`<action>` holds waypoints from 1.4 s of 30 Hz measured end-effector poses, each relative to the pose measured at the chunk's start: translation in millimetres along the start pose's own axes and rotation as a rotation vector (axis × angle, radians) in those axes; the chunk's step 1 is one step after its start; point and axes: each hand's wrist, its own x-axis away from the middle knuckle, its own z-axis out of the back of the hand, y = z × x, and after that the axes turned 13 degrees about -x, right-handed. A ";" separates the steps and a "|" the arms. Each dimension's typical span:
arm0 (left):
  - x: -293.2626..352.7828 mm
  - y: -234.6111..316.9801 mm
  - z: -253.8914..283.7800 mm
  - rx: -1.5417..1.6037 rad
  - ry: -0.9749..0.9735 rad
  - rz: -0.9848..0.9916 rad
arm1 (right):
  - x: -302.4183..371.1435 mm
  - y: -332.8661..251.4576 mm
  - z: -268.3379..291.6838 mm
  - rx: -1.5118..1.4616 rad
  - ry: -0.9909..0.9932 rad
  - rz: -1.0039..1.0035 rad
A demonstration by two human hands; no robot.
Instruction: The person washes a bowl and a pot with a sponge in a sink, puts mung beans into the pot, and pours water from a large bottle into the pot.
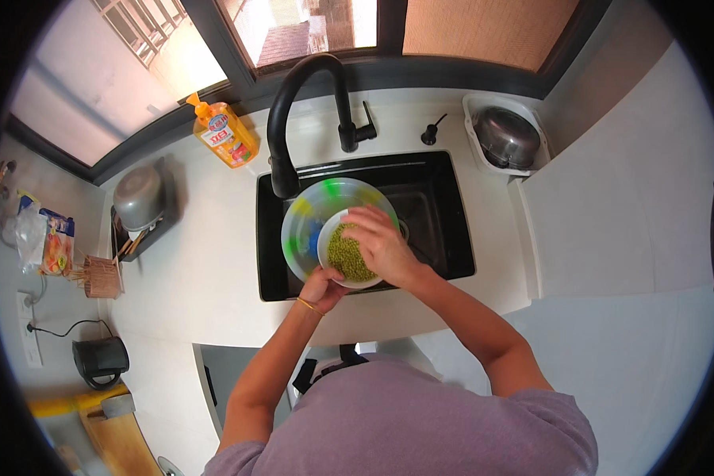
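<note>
Over the black sink (444,214), my left hand (323,289) grips the near rim of a small white bowl (324,247). Green mung beans (346,258) fill much of this bowl. My right hand (382,247) reaches over the bowl's right side, its fingers stretched out and slightly bent above the beans. Whether the fingertips touch the beans or the far rim, I cannot tell. Beneath the bowl is a larger clear basin (297,214) with green, yellow and blue patches, standing in the sink.
A black faucet (278,131) arches over the sink's left side, its spout close to the basin. Behind it stands an orange soap bottle (226,135). A white tub (506,139) with a metal pot is at back right. At left are an upturned pot (139,198) and a black kettle (101,361).
</note>
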 end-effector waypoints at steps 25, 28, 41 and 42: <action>6.1 16.6 -7.3 -0.140 0.008 0.037 | 37.4 45.1 -65.7 -0.103 0.313 -0.440; 6.6 20.5 -12.0 -0.150 0.002 0.035 | 38.3 46.4 -67.5 -0.101 0.323 -0.441; 7.0 23.7 -2.7 -0.210 0.027 0.039 | 44.0 61.1 -84.0 -0.163 0.356 -0.451; 6.6 24.3 -2.1 -0.215 0.027 0.043 | 43.5 61.1 -84.2 -0.167 0.356 -0.458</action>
